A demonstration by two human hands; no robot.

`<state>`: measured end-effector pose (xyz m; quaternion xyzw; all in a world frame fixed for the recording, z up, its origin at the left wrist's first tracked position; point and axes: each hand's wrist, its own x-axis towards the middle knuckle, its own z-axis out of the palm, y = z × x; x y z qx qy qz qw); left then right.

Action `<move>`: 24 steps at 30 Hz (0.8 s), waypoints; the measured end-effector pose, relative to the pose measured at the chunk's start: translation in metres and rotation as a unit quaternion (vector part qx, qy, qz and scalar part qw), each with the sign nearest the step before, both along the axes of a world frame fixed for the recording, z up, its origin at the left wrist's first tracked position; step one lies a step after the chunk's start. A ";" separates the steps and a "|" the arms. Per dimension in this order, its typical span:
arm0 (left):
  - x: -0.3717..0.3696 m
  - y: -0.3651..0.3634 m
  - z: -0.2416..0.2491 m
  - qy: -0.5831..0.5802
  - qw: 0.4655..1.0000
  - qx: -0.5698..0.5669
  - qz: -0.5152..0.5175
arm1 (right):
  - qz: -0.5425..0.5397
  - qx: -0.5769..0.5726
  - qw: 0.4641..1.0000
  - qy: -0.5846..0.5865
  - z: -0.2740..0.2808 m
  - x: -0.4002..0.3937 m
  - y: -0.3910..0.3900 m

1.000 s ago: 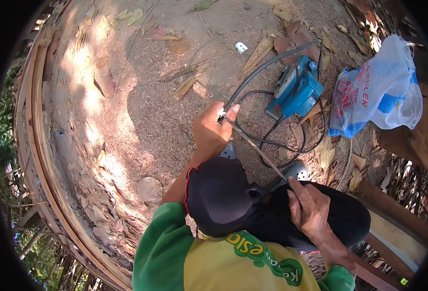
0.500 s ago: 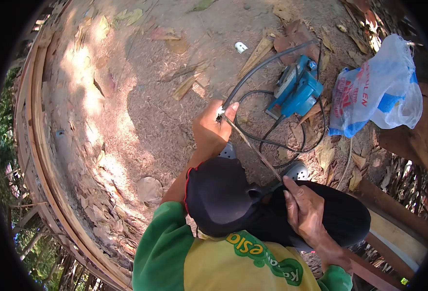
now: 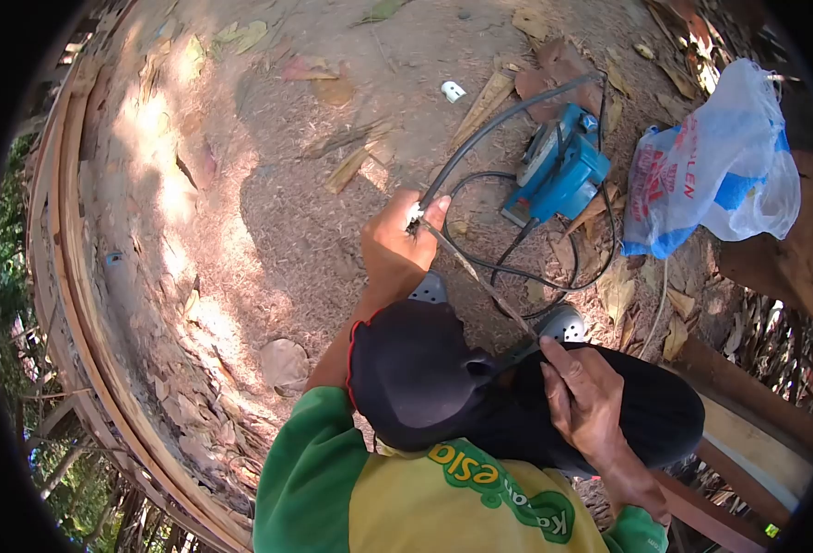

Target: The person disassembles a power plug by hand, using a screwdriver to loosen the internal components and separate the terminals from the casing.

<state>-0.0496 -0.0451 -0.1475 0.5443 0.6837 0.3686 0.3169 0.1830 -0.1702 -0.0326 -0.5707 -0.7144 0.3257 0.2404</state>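
Observation:
My left hand (image 3: 397, 241) is closed around a small white electrical fitting (image 3: 415, 214), pinched between thumb and fingers. A thick black cable (image 3: 480, 129) runs up and right from that grip. My right hand (image 3: 586, 392) is closed on a long thin-shafted tool (image 3: 485, 283), and its grip end is mostly hidden by the fingers. The shaft slants up to the left, with its far end at the fitting; whether it touches a screw there is too small to tell. A blue corded power tool (image 3: 563, 166) lies on the ground beyond my hands.
A loose white plastic piece (image 3: 453, 91) lies among dry leaves and wood shavings. At right sits a crumpled plastic bag (image 3: 715, 166). Timber boards (image 3: 757, 442) are at lower right, and long planks (image 3: 79, 267) curve along the left. Grey clogs (image 3: 563, 324) show below my hands.
My right hand has turned slightly and shifted a little to the right on the tool. My left hand keeps its grip on the white fitting, nearly still.

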 end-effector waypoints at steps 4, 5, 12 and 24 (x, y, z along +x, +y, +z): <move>0.001 0.001 0.012 -0.001 0.999 -0.036 0.008 | -0.001 0.023 1.000 -0.008 -0.003 -0.003 0.002; 0.001 0.001 0.012 -0.007 0.999 -0.043 0.013 | -0.008 0.003 1.000 0.009 -0.004 -0.004 0.002; 0.000 0.000 0.009 -0.041 0.997 -0.066 0.016 | -0.034 -0.095 0.990 0.097 -0.005 -0.001 0.000; 0.001 -0.001 0.003 -0.052 0.998 -0.027 0.031 | -0.008 -0.038 0.998 0.050 -0.002 -0.003 0.002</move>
